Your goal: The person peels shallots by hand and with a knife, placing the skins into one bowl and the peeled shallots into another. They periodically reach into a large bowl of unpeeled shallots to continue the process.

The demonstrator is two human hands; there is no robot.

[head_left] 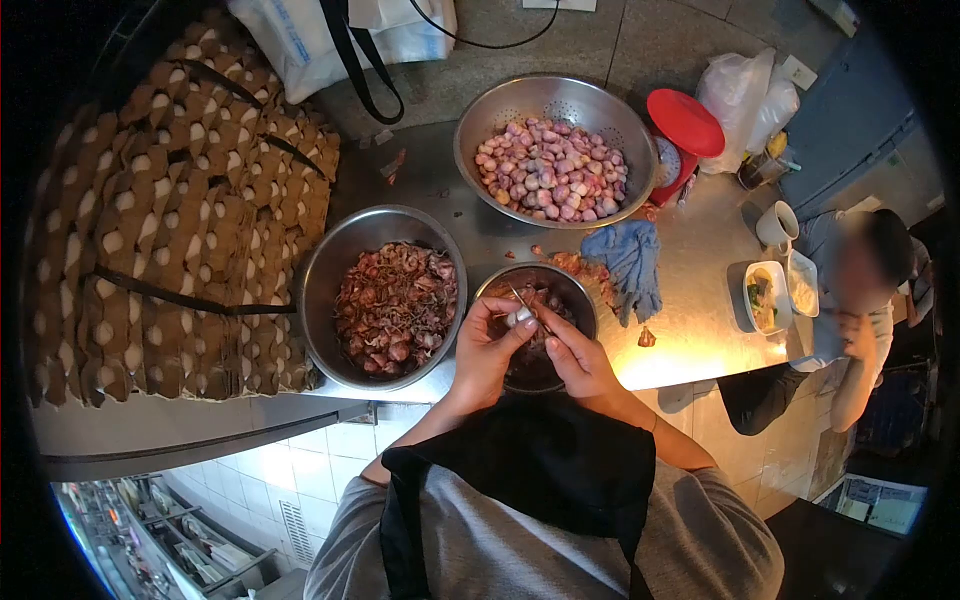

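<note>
So the left hand [485, 347] has its thumb and fingertips pinched on a small pale piece [520, 315], my guess a bulb like the ones nearby, but it's too tiny to be sure. The right hand [580, 362] is curled round a small knife [516, 297], thin blade right up by that piece. Both are over the small metal bowl [589, 318], which has dark reddish bits in it

Handling-wise I'd call the piece light and firm, probably slick without skin and easy to nick, so hold it by the sides, fingertips back from the edge. Knife's likely light and stiff, handle only

Further out: left bowl [385, 226] of brownish-red bulbs in skins, colander [500, 105] of pinkish bare ones, blue cloth [628, 265] crumpled on the metal table [700, 240], red scale [688, 125], stacked egg trays [200, 245], another person [865, 340] off to the right

Labels? Nothing readable tbh. White bag [295, 45] has blue print, too blurry, and the scale's dial is too small
</note>
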